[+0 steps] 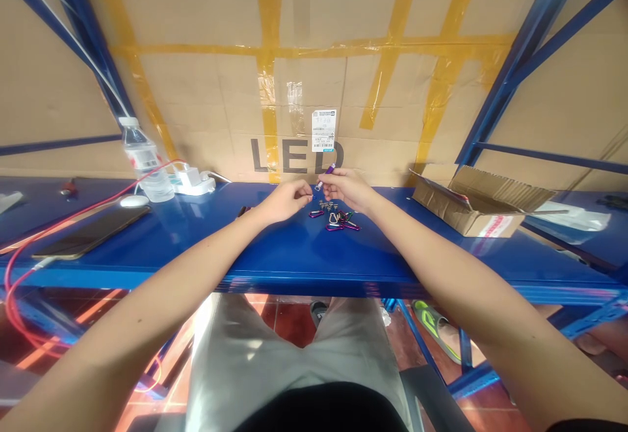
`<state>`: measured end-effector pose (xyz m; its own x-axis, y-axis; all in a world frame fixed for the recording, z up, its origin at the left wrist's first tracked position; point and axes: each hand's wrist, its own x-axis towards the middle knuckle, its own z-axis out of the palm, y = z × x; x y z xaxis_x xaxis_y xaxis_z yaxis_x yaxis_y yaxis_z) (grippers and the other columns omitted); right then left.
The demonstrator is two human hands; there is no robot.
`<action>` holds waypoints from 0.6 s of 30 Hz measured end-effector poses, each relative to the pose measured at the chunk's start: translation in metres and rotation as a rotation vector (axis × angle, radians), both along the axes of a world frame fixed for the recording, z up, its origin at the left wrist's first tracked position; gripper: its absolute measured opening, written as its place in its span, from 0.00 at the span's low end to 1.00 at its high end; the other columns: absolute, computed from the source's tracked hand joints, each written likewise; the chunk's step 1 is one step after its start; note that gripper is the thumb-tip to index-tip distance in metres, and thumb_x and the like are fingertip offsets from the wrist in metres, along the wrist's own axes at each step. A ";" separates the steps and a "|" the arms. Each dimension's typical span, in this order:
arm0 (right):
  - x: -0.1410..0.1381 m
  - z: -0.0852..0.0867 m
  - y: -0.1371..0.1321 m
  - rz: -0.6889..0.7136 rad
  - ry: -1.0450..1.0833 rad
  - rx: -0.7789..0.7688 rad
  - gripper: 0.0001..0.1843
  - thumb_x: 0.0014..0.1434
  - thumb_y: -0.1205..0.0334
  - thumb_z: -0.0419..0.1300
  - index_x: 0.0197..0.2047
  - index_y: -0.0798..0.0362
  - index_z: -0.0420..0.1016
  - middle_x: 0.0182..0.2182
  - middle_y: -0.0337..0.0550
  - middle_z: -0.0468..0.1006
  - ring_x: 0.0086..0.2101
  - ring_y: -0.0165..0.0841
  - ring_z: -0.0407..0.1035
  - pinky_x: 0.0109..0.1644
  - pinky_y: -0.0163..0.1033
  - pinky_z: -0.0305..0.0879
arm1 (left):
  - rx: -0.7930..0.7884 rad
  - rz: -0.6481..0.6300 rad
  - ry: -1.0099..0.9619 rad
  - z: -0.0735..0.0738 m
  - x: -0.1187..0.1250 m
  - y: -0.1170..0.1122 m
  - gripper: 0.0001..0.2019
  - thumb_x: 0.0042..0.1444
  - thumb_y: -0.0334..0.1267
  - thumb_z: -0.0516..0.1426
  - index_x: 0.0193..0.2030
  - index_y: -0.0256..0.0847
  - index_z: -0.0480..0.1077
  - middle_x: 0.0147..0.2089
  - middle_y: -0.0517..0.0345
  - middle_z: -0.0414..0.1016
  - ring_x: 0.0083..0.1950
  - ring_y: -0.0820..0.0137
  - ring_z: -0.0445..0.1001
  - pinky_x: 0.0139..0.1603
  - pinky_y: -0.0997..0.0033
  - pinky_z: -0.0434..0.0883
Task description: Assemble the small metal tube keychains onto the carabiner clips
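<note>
My right hand (pixel 346 188) is closed on a small purple tube-like piece (pixel 330 170) with a silvery metal end pointing down. To its left, my left hand (pixel 289 199) has its fingers curled together just above the table; whatever is between the fingertips is too small to make out. Below my hands lies a small pile of coloured carabiners (pixel 334 219), mostly purple, with one purple carabiner (pixel 316 213) apart at the left. Several small metal pieces (pixel 326 205) lie just behind the pile. Dark stick-like pieces (pixel 243 211) show partly behind my left wrist.
A blue metal table (pixel 314 262) stands before a taped cardboard sheet (pixel 206 91). At right is an open cardboard box (pixel 471 206). On the left are a water bottle (pixel 147 163), a white charger plug (pixel 189 177), a phone (pixel 91 232) and a red cable (pixel 98 206).
</note>
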<state>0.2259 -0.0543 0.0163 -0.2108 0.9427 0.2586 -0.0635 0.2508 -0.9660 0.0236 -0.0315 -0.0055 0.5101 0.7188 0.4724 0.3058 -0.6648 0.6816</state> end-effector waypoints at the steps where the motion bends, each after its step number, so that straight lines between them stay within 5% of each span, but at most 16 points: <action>1: 0.001 0.000 0.001 -0.034 -0.027 -0.007 0.10 0.58 0.62 0.72 0.33 0.55 0.74 0.23 0.40 0.74 0.25 0.28 0.69 0.30 0.35 0.72 | 0.057 0.013 0.070 -0.002 0.000 0.001 0.03 0.60 0.35 0.61 0.38 0.38 0.73 0.34 0.57 0.78 0.34 0.69 0.76 0.40 0.66 0.76; 8: 0.007 -0.003 0.006 -0.054 -0.279 -0.043 0.11 0.57 0.63 0.71 0.30 0.55 0.73 0.27 0.48 0.79 0.26 0.34 0.75 0.31 0.42 0.77 | 0.249 0.049 0.371 -0.009 0.001 0.003 0.07 0.60 0.34 0.57 0.41 0.40 0.76 0.41 0.51 0.80 0.42 0.62 0.77 0.49 0.61 0.74; 13: 0.012 -0.005 0.008 -0.069 -0.579 0.158 0.15 0.56 0.63 0.70 0.25 0.53 0.69 0.19 0.35 0.70 0.18 0.28 0.66 0.22 0.34 0.63 | 0.187 0.098 0.390 -0.009 0.001 0.005 0.06 0.59 0.34 0.58 0.39 0.40 0.77 0.40 0.51 0.80 0.41 0.61 0.76 0.48 0.60 0.74; 18: 0.015 -0.005 0.008 -0.121 -0.852 0.235 0.14 0.57 0.68 0.66 0.23 0.52 0.68 0.19 0.36 0.71 0.19 0.29 0.64 0.24 0.36 0.58 | 0.144 0.194 0.346 -0.011 -0.001 0.008 0.05 0.58 0.34 0.59 0.39 0.40 0.75 0.39 0.51 0.80 0.38 0.62 0.75 0.44 0.62 0.74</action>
